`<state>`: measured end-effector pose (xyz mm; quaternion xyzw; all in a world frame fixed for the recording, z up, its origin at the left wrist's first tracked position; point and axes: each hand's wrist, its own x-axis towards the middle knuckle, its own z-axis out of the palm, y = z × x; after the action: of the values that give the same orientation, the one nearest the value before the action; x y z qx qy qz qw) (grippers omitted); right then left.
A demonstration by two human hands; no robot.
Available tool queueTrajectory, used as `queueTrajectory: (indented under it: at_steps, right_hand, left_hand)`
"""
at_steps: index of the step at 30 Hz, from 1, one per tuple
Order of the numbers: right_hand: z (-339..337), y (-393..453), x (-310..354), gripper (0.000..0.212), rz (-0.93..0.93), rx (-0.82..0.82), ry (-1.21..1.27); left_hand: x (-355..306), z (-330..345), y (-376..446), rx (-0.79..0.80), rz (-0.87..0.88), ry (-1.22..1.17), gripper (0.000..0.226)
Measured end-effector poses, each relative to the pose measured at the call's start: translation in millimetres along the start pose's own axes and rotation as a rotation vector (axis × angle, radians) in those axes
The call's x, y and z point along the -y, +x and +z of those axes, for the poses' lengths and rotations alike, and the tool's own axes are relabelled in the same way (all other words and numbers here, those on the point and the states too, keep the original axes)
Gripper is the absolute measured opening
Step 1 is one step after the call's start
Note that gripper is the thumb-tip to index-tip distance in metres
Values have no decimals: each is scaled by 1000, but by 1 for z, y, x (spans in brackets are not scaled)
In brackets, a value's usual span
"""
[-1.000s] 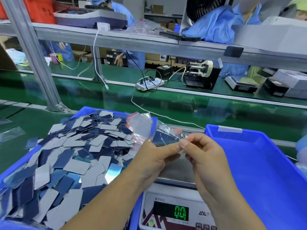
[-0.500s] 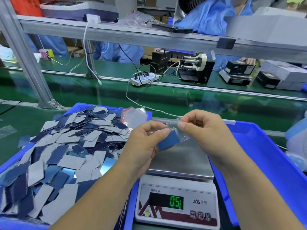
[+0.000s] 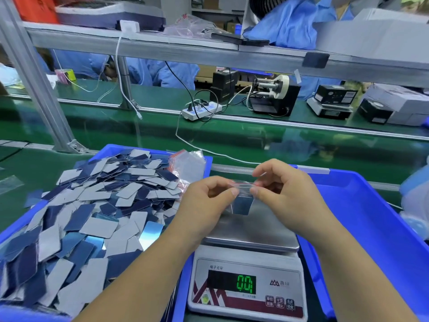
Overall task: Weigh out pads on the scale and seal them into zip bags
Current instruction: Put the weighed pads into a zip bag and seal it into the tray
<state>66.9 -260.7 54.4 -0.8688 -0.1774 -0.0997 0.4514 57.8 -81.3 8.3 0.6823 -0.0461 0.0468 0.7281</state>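
Both hands hold a small clear zip bag [image 3: 242, 204] with blue pads inside, just above the steel pan of the scale [image 3: 249, 233]. My left hand [image 3: 204, 203] pinches the bag's red-striped top edge at the left. My right hand [image 3: 285, 196] pinches the same edge at the right. The bag hangs down between them. The scale's green display [image 3: 246, 284] reads 0.0. A heap of loose blue and grey pads [image 3: 92, 212] fills the blue bin [image 3: 14, 231] at the left. Spare empty zip bags [image 3: 189, 165] lie at that bin's far right corner.
A second blue bin [image 3: 362, 219] stands to the right of the scale. Beyond lies a green conveyor belt [image 3: 255, 145] with a white cable and a power strip [image 3: 202, 110]. A metal shelf [image 3: 209, 49] crosses overhead. People in blue coats work at the far side.
The bag has turned from slanted to hanging straight down, and both hands now pinch its top edge. The scale reading went from 0.5 back to 0.0.
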Motion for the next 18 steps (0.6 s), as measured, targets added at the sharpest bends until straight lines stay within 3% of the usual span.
queueTrajectory:
  at_steps: [10,18]
  right_hand:
    - [3,-12,-15,34,-6,-140,147]
    - [4,-13,-19,26,-62,-108,281]
  left_hand:
    - [-1,1,0,5,-15,-2,10]
    - [-4,-1,-1,108,-128,-165,5]
